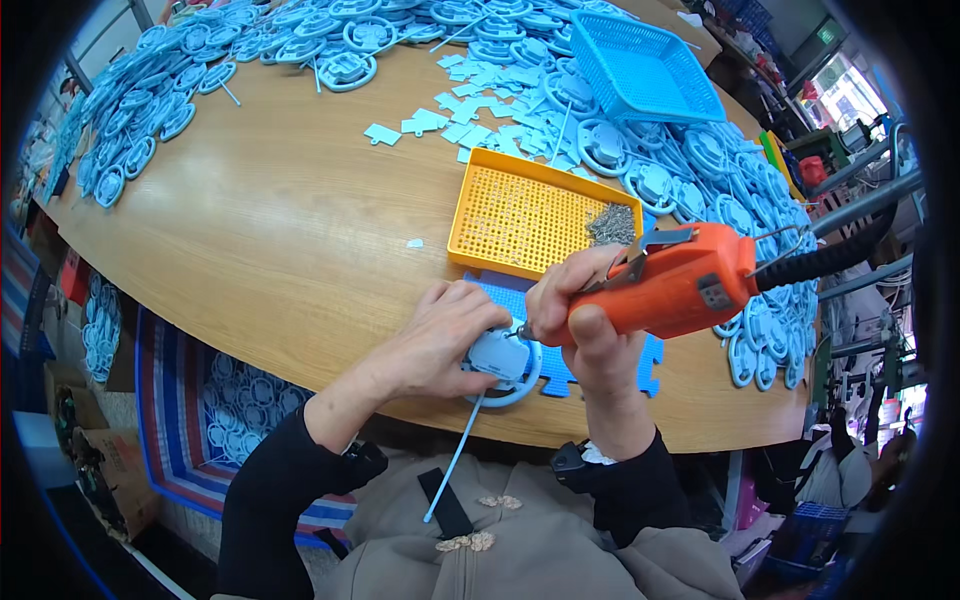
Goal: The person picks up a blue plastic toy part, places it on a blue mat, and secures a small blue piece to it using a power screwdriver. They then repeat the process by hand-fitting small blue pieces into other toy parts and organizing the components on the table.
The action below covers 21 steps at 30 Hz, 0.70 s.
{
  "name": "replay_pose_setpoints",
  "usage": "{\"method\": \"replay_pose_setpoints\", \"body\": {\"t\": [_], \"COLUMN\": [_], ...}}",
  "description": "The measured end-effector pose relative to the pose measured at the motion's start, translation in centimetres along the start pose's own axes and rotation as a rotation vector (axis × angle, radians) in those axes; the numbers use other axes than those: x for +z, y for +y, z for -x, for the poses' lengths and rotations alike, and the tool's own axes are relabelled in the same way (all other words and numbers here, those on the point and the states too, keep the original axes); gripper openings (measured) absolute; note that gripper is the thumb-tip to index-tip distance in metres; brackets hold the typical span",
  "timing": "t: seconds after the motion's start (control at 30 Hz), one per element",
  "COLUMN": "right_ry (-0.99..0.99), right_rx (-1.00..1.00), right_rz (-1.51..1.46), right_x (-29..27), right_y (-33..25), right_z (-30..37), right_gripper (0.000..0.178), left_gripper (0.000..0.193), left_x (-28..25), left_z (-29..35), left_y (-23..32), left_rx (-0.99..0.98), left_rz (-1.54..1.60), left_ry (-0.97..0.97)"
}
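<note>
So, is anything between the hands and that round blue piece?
Nothing visible separates the left hand from the round blue piece: they touch. Between the right hand and the piece is the orange power tool it grips, its tip at the piece.

Grips orange power screwdriver (pixel 680 285) in right hand (pixel 598 342), pointing it at round blue part (pixel 500 357); steadies part over blue mat (pixel 557 370) with left hand (pixel 445 335). Works near yellow tray (pixel 510 212) of small screws (pixel 611 226).

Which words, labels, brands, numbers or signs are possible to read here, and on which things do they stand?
None reads clearly.
Light-blue plate at the left hand: tiny dark marks, too small.
Orange power tool: any marking is too small.
Green sign, upper right: too blurred.
</note>
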State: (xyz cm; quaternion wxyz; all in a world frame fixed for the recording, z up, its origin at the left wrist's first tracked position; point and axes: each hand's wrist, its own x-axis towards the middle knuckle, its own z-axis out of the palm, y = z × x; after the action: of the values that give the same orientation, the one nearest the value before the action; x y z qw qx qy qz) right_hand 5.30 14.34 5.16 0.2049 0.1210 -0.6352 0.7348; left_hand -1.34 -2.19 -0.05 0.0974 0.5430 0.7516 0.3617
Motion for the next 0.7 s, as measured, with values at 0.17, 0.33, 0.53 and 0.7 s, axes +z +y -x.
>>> {"method": "replay_pose_setpoints", "body": {"t": [0.17, 0.33, 0.53, 0.7], "right_ry": [0.026, 0.049, -0.009, 0.294], "right_rx": [0.144, 0.173, -0.089, -0.076], "right_rz": [-0.013, -0.125, -0.058, 0.274], "right_x": [0.3, 0.6, -6.2, -14.8], "right_y": [0.0, 0.6, -6.4, -7.8], "right_z": [-0.1, -0.3, 2.0, 5.3], "right_gripper": [0.022, 0.03, 0.047, 0.043], "left_gripper": [0.052, 0.051, 0.057, 0.064], "left_x": [-0.1, -0.4, -5.2, -9.4], "left_z": [0.0, 0.0, 8.8, 24.3], "left_y": [-0.2, -0.2, 1.7, 2.7], "left_rx": [-0.015, -0.007, -0.177, -0.654], "left_rz": [-0.006, -0.038, 0.03, -0.546], "left_ry": [0.001, 0.011, 0.179, 0.094]}}
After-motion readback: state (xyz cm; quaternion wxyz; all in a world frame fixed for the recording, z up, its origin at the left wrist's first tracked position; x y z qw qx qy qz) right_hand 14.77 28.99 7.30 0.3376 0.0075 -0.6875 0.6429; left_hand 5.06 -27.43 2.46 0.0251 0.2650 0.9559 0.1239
